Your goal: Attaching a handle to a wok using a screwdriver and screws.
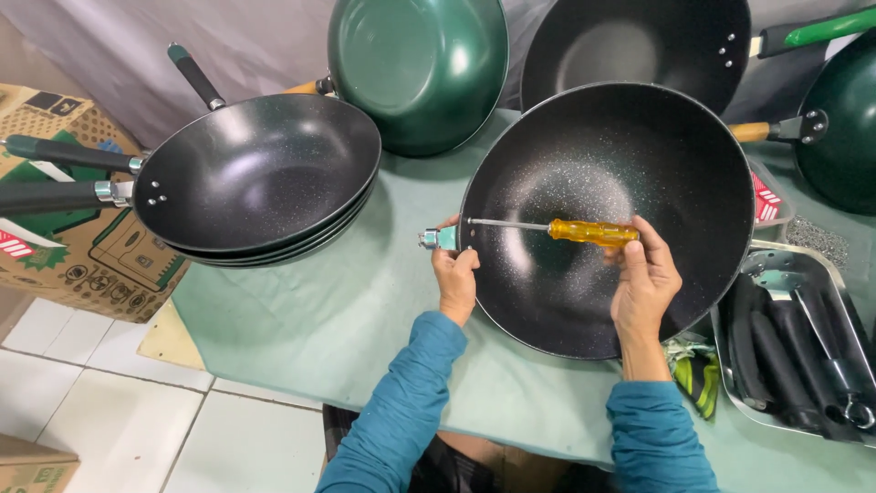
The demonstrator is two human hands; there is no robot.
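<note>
Scene: A person in teal sleeves works at a table (301, 319) draped in pale green cloth, seen from above.
Right hand: The right hand (644, 283) is closed around the amber handle of a screwdriver (591, 232), thumb and fingers wrapped about its near end.
Screwdriver: It lies level across the inside of a black speckled wok (607, 301), its steel shaft reaching left to the wok's rim.
Left hand: The left hand (454, 278) grips the outside of the rim where the shaft meets it, fingers curled shut on a small metal handle bracket (435, 239) that juts from the wok's left side.
Wok: It rests on the cloth directly in front of the person, tipped slightly toward the camera, with no handle on it.
Stack: To the left, a stack of black woks (260, 173) with dark handles sits near the table edge, beside a printed cardboard box (82, 256).
Behind: A green wok (420, 68) and another black wok (639, 46) lean at the back; a further green one shows at the right edge.
Tray: At the right, a metal tray (803, 265) holds loose black handles (785, 356).
</note>
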